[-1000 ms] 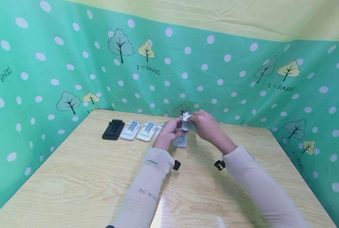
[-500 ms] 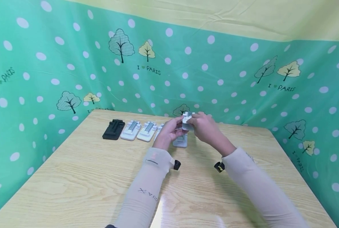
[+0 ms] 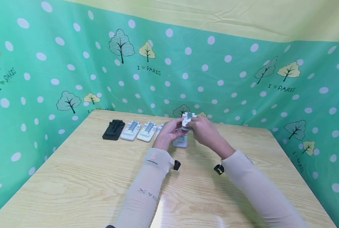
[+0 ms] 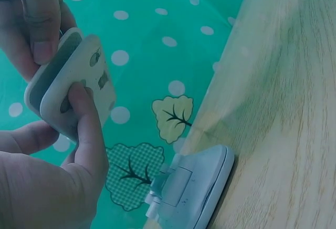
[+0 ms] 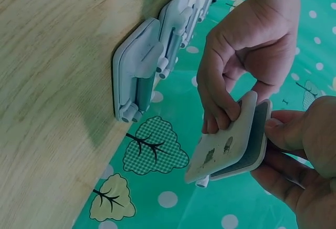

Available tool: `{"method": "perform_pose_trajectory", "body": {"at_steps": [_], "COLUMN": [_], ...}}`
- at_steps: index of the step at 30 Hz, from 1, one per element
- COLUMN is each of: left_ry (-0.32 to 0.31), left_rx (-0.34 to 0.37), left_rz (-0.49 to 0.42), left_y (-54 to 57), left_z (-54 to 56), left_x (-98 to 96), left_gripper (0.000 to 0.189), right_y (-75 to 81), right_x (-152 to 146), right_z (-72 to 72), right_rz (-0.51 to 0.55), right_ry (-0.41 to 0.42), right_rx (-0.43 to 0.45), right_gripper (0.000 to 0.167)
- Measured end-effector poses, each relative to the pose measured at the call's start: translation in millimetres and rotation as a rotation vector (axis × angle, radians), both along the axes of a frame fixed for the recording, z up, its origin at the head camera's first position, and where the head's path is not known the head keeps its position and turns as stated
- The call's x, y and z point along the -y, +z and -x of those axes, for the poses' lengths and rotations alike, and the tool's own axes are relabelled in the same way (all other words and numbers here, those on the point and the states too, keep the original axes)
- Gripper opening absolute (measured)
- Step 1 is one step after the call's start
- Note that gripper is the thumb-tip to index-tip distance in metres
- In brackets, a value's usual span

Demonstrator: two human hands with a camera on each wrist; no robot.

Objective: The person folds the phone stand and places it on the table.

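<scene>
A white folding phone stand (image 3: 187, 121) is held in both hands above the back of the table. My left hand (image 3: 170, 130) grips its base, with the thumb on the padded underside (image 4: 86, 90). My right hand (image 3: 203, 128) pinches the other plate at its edge, the thumb pressing on it (image 5: 294, 132). In the right wrist view the two plates stand close together with a narrow wedge-shaped gap. Just below the hands, another white phone stand (image 3: 180, 142) lies folded on the table, partly covered by them.
Left of the hands, a black phone stand (image 3: 113, 129) and white phone stands (image 3: 130, 130) lie in a row near the table's back edge. One of them is mostly hidden behind my left hand. A green dotted cloth (image 3: 232, 76) hangs behind the wooden table (image 3: 101, 183).
My right hand has moved slightly down, and the plate it pinches has swung towards the base. A grey strip on the stand now shows at its top. The left hand has stayed put.
</scene>
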State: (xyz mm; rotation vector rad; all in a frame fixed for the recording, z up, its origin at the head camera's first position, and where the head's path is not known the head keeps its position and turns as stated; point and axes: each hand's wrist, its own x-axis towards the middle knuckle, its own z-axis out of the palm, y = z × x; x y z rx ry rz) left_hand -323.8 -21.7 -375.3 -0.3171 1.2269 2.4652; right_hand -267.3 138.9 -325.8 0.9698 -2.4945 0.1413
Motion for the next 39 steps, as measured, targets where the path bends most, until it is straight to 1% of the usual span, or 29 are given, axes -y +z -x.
{"method": "perform_pose_trajectory", "body": {"at_steps": [7,15,20,26,29,32,35,39], "left_ry": [0.002,-0.004,-0.015,-0.019,-0.022,-0.029,-0.048,-0.067], "left_rx": [0.003,0.012,0.025,0.024,0.034,0.037,0.02,-0.003], "left_rz": [-0.003,-0.014,-0.015,0.018,0.047,0.062,0.078,0.123], "left_y": [-0.9,-0.3,-0.7,-4.2,-6.3,-7.8,-8.7,-10.6], "left_z": [0.6,-0.4,-0.9,-0.5,-1.3,-2.5,-4.1,-7.3], "left_x": [-2.3,-3.9,-4.0,-7.9,-10.5,-13.8,-18.4,-26.4], "left_gripper": [0.032,0.032,0.031,0.031,0.031,0.03,0.029,0.027], "right_y": [-6.2,-9.0,-11.7,-14.8,-17.0,-18.4,-18.6,-18.9], "right_x": [-2,-3,-5,-8,-11,-14,-18,-23], "right_z": [-2.2,-4.8,-5.1,-5.8,-6.5,-7.4,-8.5,-10.5], "right_rz": [0.017,0.023,0.011,0.007,0.003,0.007,0.01,-0.018], "right_ry": [-0.014,-0.03,-0.018,-0.01,-0.01,-0.011,-0.02,-0.048], "right_rx": [0.019,0.019,0.007,0.01,0.031,0.05,0.062,0.085], "right_gripper": [0.033,0.033,0.034,0.035,0.032,0.02,0.01,0.007]}}
